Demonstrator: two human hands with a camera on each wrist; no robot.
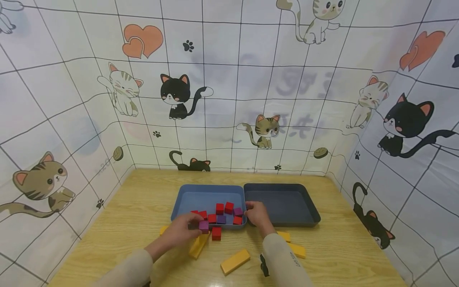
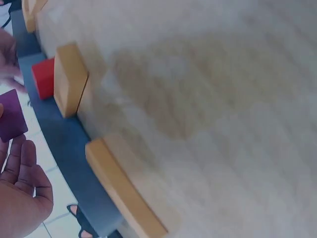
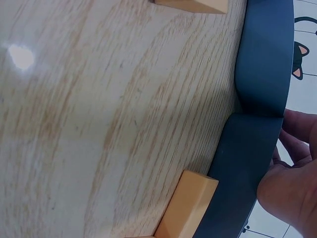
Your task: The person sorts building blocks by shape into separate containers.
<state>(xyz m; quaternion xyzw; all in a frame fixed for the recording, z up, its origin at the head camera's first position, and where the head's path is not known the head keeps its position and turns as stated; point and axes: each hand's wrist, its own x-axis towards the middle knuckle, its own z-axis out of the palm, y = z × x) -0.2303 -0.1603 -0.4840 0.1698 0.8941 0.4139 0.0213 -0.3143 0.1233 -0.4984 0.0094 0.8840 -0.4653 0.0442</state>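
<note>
My left hand [image 1: 181,231] pinches a purple cube [image 1: 203,227] over the near rim of the blue tray [image 1: 209,193]. In the left wrist view the purple cube [image 2: 12,116] is between thumb and fingers. My right hand [image 1: 259,217] reaches across the line where the blue tray meets the dark grey tray [image 1: 281,199], its loosely bent fingers beside another purple cube [image 1: 238,212]. The tray walls hide its fingertips in the right wrist view. Several red cubes [image 1: 229,207] and a darker purple cube [image 1: 221,219] lie in the blue tray's near part.
One red cube [image 1: 216,233] sits on the wooden table [image 1: 140,199] in front of the blue tray. Yellow blocks lie about the front: one [image 1: 234,262] at centre, another [image 1: 199,246] by the left hand, and a further one [image 1: 297,250] right of the right forearm.
</note>
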